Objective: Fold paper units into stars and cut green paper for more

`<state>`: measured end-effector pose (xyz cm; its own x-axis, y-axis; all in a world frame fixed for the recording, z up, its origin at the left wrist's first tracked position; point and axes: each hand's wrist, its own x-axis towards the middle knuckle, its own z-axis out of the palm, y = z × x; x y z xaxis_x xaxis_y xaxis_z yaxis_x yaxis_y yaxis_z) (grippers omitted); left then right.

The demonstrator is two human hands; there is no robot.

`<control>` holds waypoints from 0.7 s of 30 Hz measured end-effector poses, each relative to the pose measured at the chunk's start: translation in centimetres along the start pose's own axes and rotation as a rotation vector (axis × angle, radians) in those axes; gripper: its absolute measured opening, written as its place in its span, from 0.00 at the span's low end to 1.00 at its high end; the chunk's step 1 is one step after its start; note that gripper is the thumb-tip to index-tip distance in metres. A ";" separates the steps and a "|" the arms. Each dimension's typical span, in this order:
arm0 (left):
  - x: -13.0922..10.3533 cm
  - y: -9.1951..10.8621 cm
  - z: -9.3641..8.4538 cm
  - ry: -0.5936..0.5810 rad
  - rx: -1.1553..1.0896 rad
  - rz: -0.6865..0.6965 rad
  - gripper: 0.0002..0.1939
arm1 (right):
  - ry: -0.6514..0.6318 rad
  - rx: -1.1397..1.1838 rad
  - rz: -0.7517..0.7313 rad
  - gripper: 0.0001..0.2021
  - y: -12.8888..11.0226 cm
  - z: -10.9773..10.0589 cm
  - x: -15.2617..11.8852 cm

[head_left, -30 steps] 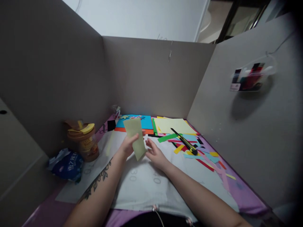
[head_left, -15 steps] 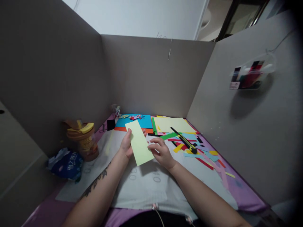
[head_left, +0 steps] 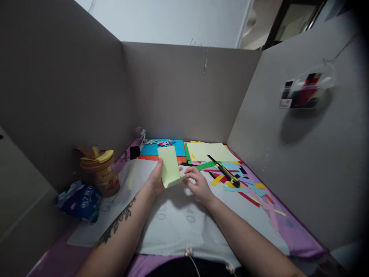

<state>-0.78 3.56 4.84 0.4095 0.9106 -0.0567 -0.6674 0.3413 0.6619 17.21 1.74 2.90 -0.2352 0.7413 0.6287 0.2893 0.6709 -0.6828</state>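
Observation:
A pale yellow-green strip of paper (head_left: 169, 165) is held up over the white cloth (head_left: 173, 234). My left hand (head_left: 157, 177) grips its left side, thumb in front and fingers behind, with fingertips showing past the right edge. At the lower right corner, my right hand (head_left: 197, 184) pinches the paper's bottom end, which bends up and toward the right. To the right of that hand lies a black and yellow utility knife (head_left: 226, 173), on top of coloured paper strips (head_left: 219, 180).
Blue paper (head_left: 179, 148) carrying small paper stars (head_left: 165, 143) lies at the back, beside pale yellow sheets (head_left: 211, 151). On the left stand a brown tub with a yellow lid (head_left: 100, 173) and a blue packet (head_left: 79, 202). Grey panels (head_left: 187, 92) enclose the table; a clear container (head_left: 305, 92) hangs at right.
The paper strip was flat; its bottom end is now curled up by my right hand. The strip stands more upright. Both hands stay near the same spot.

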 end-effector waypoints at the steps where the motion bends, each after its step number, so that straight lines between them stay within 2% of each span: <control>1: 0.0 -0.3 0.1 -0.024 0.034 -0.018 0.37 | 0.011 0.015 0.047 0.04 0.0 0.0 0.0; 5: 0.1 -1.5 0.6 -0.095 0.100 -0.006 0.40 | 0.079 0.067 0.197 0.06 0.2 0.2 0.2; 12: 0.0 -2.5 0.7 -0.212 0.140 0.027 0.39 | 0.153 0.112 0.314 0.07 0.9 0.5 0.4; 16: -0.4 -2.4 0.9 -0.192 0.235 0.044 0.31 | 0.159 0.117 0.346 0.08 0.9 0.5 0.4; 21: -0.2 -2.6 0.8 -0.102 0.292 0.071 0.23 | 0.173 0.128 0.363 0.07 0.9 0.5 0.4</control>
<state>1.39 2.30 3.69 0.4382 0.8966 0.0633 -0.4961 0.1825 0.8488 16.87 2.67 2.38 0.0235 0.9229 0.3842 0.2046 0.3717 -0.9055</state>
